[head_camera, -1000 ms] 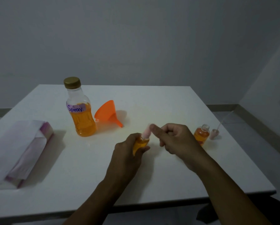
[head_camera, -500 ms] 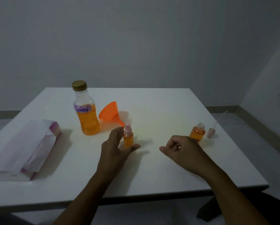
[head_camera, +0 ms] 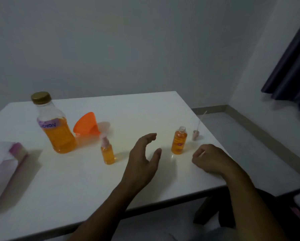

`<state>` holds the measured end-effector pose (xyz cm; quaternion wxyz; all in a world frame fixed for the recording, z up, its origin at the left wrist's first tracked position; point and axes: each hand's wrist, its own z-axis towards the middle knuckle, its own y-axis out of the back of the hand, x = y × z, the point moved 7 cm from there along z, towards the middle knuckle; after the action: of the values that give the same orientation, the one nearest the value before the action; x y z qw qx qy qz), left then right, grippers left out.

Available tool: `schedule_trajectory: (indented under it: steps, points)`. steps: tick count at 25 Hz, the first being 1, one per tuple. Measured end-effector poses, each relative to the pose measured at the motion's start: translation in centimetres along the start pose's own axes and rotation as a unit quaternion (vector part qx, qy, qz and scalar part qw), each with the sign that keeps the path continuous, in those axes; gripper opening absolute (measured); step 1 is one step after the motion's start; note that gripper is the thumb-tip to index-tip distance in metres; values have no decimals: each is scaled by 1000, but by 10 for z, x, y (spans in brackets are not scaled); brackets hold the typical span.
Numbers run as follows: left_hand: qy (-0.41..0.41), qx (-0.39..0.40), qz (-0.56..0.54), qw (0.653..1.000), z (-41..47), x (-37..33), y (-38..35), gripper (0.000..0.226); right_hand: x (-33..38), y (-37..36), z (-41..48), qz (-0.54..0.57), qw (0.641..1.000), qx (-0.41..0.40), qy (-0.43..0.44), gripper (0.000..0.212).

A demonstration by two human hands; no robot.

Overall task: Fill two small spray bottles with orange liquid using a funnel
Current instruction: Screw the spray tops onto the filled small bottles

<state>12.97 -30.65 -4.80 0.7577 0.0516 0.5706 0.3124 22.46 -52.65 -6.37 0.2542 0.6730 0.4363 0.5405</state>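
Observation:
A small spray bottle (head_camera: 107,152) with a pink pump top stands upright on the white table (head_camera: 79,185), filled with orange liquid. A second small bottle (head_camera: 179,140), uncapped and full of orange liquid, stands further right, its pink spray cap with tube (head_camera: 196,133) lying beside it. My left hand (head_camera: 143,159) hovers open between the two bottles, touching neither. My right hand (head_camera: 209,158) rests on the table right of the uncapped bottle, fingers curled with nothing in them. An orange funnel (head_camera: 85,125) lies on its side behind the capped bottle.
A large bottle (head_camera: 56,126) with a gold cap and purple label holds orange liquid at the back left. A white and pink packet (head_camera: 5,169) lies at the left edge. The table's right edge runs close past the spray cap.
My left hand let go of the capped spray bottle and moved right toward the uncapped one. The view swung right.

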Motion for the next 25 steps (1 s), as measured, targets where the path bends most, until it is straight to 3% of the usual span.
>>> schedule_trajectory:
  steps: [5,8,10,13,17,22,25]
  points:
    - [62,114,-48,990,34,6,-72,73,-5,10,32,120,981,-155,-4,51]
    - [47,118,-37,991,47,9,-90,64,-2,5,50,176,962,-209,3,63]
    - [29,109,-44,993,52,12,-88,49,-1,9,56,200,950,-239,5,51]
    - [26,94,-48,994,48,18,-71,46,1,15,56,193,941,-278,34,21]
    - [16,64,-19,998,16,14,-21,47,28,19,35,205,929,-252,180,14]
    - [20,26,17,999,-29,10,47,44,80,13,-12,168,906,-184,343,27]
    - [30,0,42,999,-39,22,66,46,101,10,-31,136,882,-190,409,30]
